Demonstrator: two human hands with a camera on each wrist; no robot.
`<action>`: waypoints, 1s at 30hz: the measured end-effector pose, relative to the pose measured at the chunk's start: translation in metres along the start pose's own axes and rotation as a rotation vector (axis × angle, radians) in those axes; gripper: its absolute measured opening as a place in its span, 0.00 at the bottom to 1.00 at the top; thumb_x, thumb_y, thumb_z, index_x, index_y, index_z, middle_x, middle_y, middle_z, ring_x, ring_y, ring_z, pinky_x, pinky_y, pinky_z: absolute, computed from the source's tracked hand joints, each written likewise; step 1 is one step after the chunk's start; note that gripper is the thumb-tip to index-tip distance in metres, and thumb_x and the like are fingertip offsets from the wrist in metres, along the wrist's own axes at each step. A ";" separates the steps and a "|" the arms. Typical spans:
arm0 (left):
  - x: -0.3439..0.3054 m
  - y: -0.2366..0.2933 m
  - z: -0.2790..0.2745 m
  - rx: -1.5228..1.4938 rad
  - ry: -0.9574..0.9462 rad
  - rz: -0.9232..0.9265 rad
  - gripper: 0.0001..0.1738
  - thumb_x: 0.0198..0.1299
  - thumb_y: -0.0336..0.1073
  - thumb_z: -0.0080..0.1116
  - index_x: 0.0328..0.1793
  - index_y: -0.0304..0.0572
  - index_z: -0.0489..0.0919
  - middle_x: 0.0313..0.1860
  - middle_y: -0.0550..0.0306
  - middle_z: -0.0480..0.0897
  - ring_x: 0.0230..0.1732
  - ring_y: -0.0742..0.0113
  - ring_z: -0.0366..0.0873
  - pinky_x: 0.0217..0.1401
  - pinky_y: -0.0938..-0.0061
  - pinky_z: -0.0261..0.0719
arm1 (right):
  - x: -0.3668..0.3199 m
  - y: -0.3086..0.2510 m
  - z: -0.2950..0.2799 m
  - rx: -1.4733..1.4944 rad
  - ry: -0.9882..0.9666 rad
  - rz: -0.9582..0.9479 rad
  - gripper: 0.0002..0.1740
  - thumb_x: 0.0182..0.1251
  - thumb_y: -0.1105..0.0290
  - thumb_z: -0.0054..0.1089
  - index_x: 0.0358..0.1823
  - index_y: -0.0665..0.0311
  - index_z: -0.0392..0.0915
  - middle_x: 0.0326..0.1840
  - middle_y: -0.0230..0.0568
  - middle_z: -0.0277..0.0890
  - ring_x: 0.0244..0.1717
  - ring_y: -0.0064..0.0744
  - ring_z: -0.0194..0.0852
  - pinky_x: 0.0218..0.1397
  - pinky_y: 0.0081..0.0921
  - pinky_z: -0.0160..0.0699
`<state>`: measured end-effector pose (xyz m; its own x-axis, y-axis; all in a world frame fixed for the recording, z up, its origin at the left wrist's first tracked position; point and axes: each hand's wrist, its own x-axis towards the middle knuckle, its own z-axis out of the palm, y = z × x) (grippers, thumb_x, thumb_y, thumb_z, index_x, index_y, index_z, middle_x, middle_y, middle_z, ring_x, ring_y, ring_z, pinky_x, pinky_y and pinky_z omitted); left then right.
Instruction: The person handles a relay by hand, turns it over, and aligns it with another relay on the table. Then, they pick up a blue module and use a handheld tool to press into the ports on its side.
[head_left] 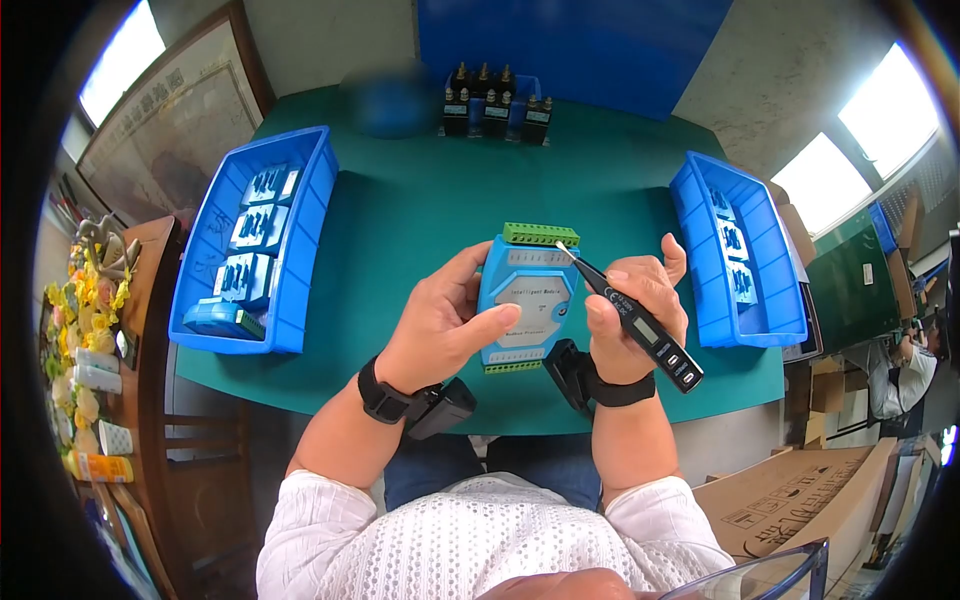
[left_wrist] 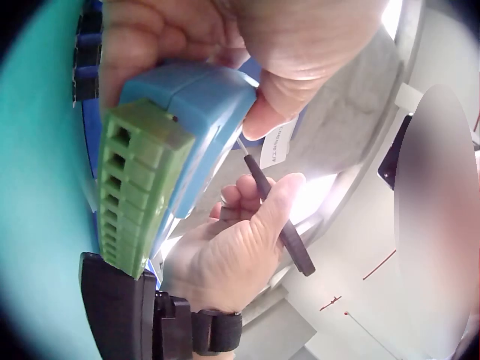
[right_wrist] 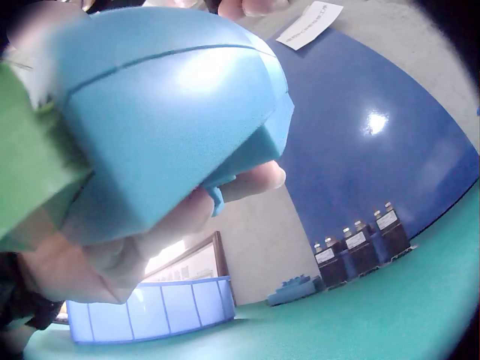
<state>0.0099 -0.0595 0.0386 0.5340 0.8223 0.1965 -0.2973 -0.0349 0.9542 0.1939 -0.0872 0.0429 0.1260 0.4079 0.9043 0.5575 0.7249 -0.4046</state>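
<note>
My left hand (head_left: 440, 318) grips a blue-and-white electronic module (head_left: 528, 298) above the table, thumb over its face and fingers behind. Green terminal blocks run along both ends: the far one (head_left: 540, 235) and the near one (head_left: 512, 367), whose row of square openings shows large in the left wrist view (left_wrist: 131, 187). In my right hand (head_left: 655, 288) is a black test pen (head_left: 640, 325) with a small display and buttons, held between thumb and fingers. Its thin metal tip points at the right end of the far terminal block. The right wrist view shows mostly the module's blue casing (right_wrist: 172, 127).
A blue bin (head_left: 318, 235) on the left holds several similar modules; another blue bin (head_left: 775, 265) on the right holds more. Black components (head_left: 495, 118) with metal posts stand at the back of the green table (head_left: 410, 190). A cardboard box (head_left: 790, 490) lies lower right.
</note>
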 end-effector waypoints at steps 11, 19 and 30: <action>0.001 0.002 0.001 -0.018 0.002 -0.035 0.32 0.56 0.32 0.58 0.64 0.31 0.60 0.47 0.51 0.76 0.45 0.70 0.75 0.46 0.76 0.75 | -0.001 0.002 0.002 0.056 0.000 0.017 0.16 0.45 0.68 0.71 0.33 0.58 0.74 0.23 0.31 0.75 0.26 0.26 0.74 0.67 0.39 0.42; -0.001 0.002 0.000 -0.020 -0.008 -0.041 0.31 0.56 0.32 0.59 0.64 0.32 0.60 0.47 0.51 0.76 0.45 0.71 0.75 0.47 0.76 0.75 | -0.002 0.002 0.002 0.128 -0.008 0.015 0.18 0.44 0.68 0.72 0.35 0.58 0.73 0.23 0.32 0.74 0.26 0.25 0.74 0.68 0.39 0.41; 0.000 -0.001 0.001 0.006 -0.013 -0.019 0.31 0.55 0.31 0.58 0.64 0.32 0.61 0.48 0.53 0.76 0.46 0.71 0.75 0.48 0.76 0.75 | 0.001 -0.002 0.001 -0.054 -0.011 -0.004 0.19 0.41 0.61 0.75 0.28 0.58 0.71 0.18 0.31 0.73 0.23 0.26 0.73 0.67 0.42 0.45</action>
<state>0.0112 -0.0603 0.0377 0.5499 0.8152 0.1817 -0.2823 -0.0233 0.9590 0.1916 -0.0877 0.0440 0.1146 0.4113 0.9043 0.6014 0.6958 -0.3926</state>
